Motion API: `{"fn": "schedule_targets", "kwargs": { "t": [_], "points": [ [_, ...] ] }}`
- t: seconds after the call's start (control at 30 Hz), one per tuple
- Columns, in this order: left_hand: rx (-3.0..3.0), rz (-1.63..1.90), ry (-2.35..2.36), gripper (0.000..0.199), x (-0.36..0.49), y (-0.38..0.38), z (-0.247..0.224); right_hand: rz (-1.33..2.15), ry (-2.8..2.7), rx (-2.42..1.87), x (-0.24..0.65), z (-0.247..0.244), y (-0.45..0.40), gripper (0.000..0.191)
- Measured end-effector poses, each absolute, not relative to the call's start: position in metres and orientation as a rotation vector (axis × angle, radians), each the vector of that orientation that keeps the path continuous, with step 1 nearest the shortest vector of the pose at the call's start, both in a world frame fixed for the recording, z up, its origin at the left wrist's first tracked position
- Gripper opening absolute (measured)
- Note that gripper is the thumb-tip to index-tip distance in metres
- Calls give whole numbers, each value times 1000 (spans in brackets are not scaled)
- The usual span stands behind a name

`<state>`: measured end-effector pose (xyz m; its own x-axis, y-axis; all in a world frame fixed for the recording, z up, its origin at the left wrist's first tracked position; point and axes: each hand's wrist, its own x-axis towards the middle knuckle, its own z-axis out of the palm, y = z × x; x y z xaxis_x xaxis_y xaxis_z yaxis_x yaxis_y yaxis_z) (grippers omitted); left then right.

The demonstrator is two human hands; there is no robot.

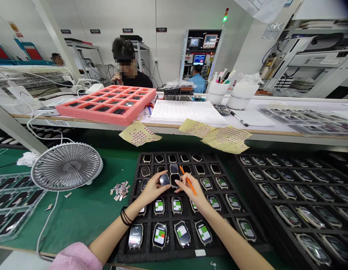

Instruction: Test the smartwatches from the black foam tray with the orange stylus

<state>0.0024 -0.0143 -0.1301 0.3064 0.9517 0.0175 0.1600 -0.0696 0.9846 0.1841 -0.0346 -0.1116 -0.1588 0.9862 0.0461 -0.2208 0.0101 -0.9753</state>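
Observation:
My left hand (151, 187) is closed on a shiny, rounded-square watch piece (164, 180), gripping its edge between thumb and fingers. Right beside that piece is a dark-screened smartwatch (175, 180), with the fingertips of my right hand (193, 190) at its right edge. A slim orange stick (192, 184) is pinched in my right hand, slanting up to the left; its exact kind is unclear. Both hands are over a black foam tray (151, 257) of smartwatches in compartments. Nearer watches show green-and-white screens, while the far rows are dark.
A second black tray (271, 234) of watches lies at right. On the left are a grey fan (68, 167), small loose tabs (120, 190) and clear trays (16, 204). The raised shelf bears a pink foam tray (128, 117), papers (186, 111) and a pen (239, 118). A co-worker sits opposite.

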Motion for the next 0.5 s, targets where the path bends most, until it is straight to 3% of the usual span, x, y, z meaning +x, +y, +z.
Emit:
{"fn": "schedule_targets", "kwargs": {
  "t": [0.27,0.5],
  "points": [
    [1438,907,1034,57,3,-15,-128,1383,-1174,-942,184,-110,-35,41],
    [1459,908,1015,72,3,-15,-129,1372,-1186,-953,184,-112,-35,43]
  ]
}}
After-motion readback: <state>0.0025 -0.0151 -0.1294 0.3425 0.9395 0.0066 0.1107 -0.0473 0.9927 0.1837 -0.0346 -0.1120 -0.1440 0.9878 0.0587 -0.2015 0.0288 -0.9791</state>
